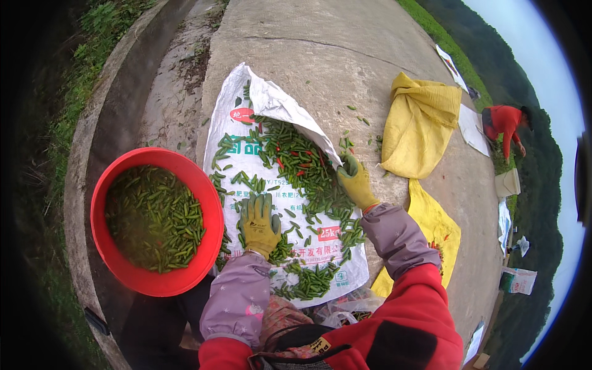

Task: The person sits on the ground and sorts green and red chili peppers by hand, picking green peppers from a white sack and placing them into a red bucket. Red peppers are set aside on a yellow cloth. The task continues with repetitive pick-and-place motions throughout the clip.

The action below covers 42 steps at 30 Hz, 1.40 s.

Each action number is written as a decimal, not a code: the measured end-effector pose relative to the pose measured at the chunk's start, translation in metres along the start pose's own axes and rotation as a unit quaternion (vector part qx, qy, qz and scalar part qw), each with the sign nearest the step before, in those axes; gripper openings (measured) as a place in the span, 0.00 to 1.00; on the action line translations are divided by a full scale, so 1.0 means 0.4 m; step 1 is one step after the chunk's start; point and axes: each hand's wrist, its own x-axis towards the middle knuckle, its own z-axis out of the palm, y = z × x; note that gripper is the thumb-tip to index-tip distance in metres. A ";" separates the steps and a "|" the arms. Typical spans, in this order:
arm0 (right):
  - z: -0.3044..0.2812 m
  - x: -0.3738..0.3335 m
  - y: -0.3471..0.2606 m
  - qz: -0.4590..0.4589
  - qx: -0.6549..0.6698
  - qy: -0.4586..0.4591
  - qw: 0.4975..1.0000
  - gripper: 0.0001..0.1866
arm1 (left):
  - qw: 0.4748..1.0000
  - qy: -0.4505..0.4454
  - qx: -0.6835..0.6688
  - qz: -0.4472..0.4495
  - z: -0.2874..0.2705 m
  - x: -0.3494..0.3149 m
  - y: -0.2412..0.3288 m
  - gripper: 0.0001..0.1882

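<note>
1. While our left hand (259, 223) in its yellow-green rubber glove lies flat and spread on the heap of small green chilli peppers (302, 166), holding nothing, our right hand (356, 182) in a matching glove rests at the heap's far right edge, fingers loosely curled; we cannot tell whether it grips any.
2. We judge the work about half done: the round red plastic basin (213, 213) on the left is well filled with peppers, yet many lie across the white woven sack (271, 102) in the middle.
3. A crumpled yellow sack (419, 123) sits to the right.
4. The basin's depth is hidden, and a person in red (505, 123) far right is too small to read.
</note>
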 end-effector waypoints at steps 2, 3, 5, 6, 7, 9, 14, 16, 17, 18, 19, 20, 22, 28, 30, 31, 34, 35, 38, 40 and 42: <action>-0.025 0.052 0.019 0.063 -0.143 0.078 0.985 0.17 | 1.000 -0.006 0.002 -0.001 -0.001 -0.002 0.000 0.32; -0.051 0.085 0.033 0.003 -0.087 0.076 0.993 0.17 | 1.000 -0.004 0.004 0.001 -0.001 -0.002 -0.001 0.32; -0.099 0.151 0.057 0.081 -0.199 0.095 0.972 0.17 | 1.000 -0.008 0.002 -0.002 -0.001 -0.002 -0.002 0.32; -0.106 0.174 0.065 0.110 -0.293 0.111 0.943 0.17 | 1.000 -0.014 0.003 -0.003 0.000 -0.002 -0.003 0.31; -0.102 0.183 0.070 0.046 -0.276 0.146 0.949 0.17 | 1.000 -0.014 0.004 0.000 0.000 -0.001 -0.004 0.31; -0.080 0.200 0.061 0.018 -0.253 0.235 0.938 0.17 | 1.000 -0.015 0.006 -0.002 0.000 0.001 -0.005 0.30; 0.057 0.221 0.012 -0.236 -0.250 0.074 0.936 0.18 | 1.000 -0.019 0.001 0.002 -0.005 0.006 -0.002 0.27; 0.127 0.223 0.013 -0.131 -0.262 0.071 0.953 0.19 | 1.000 -0.018 0.004 0.008 -0.007 0.012 0.002 0.27; 0.158 0.214 0.014 -0.146 -0.283 0.065 0.946 0.20 | 1.000 0.007 -0.001 0.025 -0.007 0.016 0.003 0.26; 0.190 0.185 0.019 -0.100 -0.318 0.036 0.942 0.21 | 0.999 0.015 -0.008 0.028 -0.008 0.015 0.005 0.25; 0.215 0.157 0.019 -0.133 -0.290 0.070 0.945 0.21 | 0.999 0.011 -0.004 0.033 -0.007 0.017 0.006 0.25; 0.230 0.121 0.016 -0.102 -0.280 0.074 0.952 0.21 | 1.000 0.005 0.002 0.027 -0.006 0.016 0.006 0.25; 0.234 0.046 0.001 -0.084 -0.251 0.034 0.964 0.23 | 0.999 0.008 0.007 0.033 -0.001 0.011 0.005 0.25; 0.175 -0.207 -0.100 -0.244 -0.167 -0.284 0.912 0.21 | 0.999 -0.033 0.039 0.019 0.007 -0.001 -0.008 0.32; 0.138 -0.192 -0.095 -0.198 -0.114 -0.242 0.943 0.19 | 0.994 -0.081 0.067 -0.003 0.005 -0.004 -0.009 0.36; 0.114 -0.177 -0.080 -0.163 -0.101 -0.142 0.971 0.18 | 0.993 -0.093 0.067 -0.006 0.003 -0.005 -0.008 0.42; -0.010 0.000 0.027 -0.121 -0.140 0.115 0.976 0.15 | 0.997 -0.069 0.043 -0.001 -0.001 -0.002 0.000 0.45; -0.047 0.065 0.071 -0.039 -0.149 0.141 0.978 0.15 | 0.997 -0.067 0.042 -0.003 -0.001 0.000 0.002 0.46; -0.120 0.201 0.191 0.013 -0.314 0.158 0.936 0.17 | 0.996 -0.079 0.043 -0.013 0.000 0.004 0.002 0.44; -0.131 0.240 0.250 -0.015 -0.370 0.055 0.927 0.21 | 0.996 -0.072 0.054 0.007 0.003 0.006 -0.005 0.44; -0.145 0.266 0.291 -0.070 -0.406 0.016 0.911 0.24 | 0.999 -0.040 0.029 0.020 0.008 0.005 -0.011 0.42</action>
